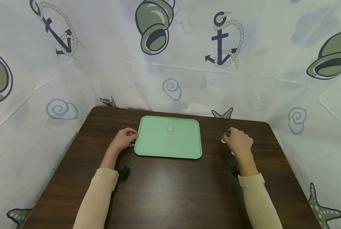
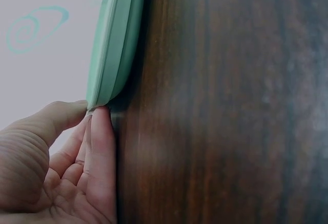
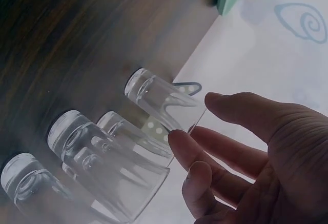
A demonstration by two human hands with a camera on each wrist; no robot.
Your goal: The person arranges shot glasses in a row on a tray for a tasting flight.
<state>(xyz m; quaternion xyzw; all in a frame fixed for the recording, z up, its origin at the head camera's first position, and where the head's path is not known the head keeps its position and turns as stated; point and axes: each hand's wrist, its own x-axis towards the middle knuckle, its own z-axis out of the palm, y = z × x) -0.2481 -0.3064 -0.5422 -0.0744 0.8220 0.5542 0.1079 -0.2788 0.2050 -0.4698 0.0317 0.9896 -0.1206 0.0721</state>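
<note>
A green tray (image 1: 170, 143) lies on the brown table. My left hand (image 1: 125, 138) pinches its left edge, thumb (image 2: 56, 119) at the rim and a finger under it in the left wrist view. One clear shot glass (image 1: 170, 128) stands toward the tray's far side. To the right of the tray, my right hand (image 1: 239, 141) has thumb and fingertips around the rim of another clear shot glass (image 3: 164, 101), its base close to the tabletop. More clear glasses (image 3: 107, 167) stand beside it in the right wrist view; in the head view the hand mostly hides them.
The table (image 1: 159, 194) has a dark wood surface and rounded far corners. A white printed cloth (image 1: 193, 76) with anchors and shells hangs along its far edge and both sides. Dark wrist devices (image 1: 124, 173) sit at both cuffs.
</note>
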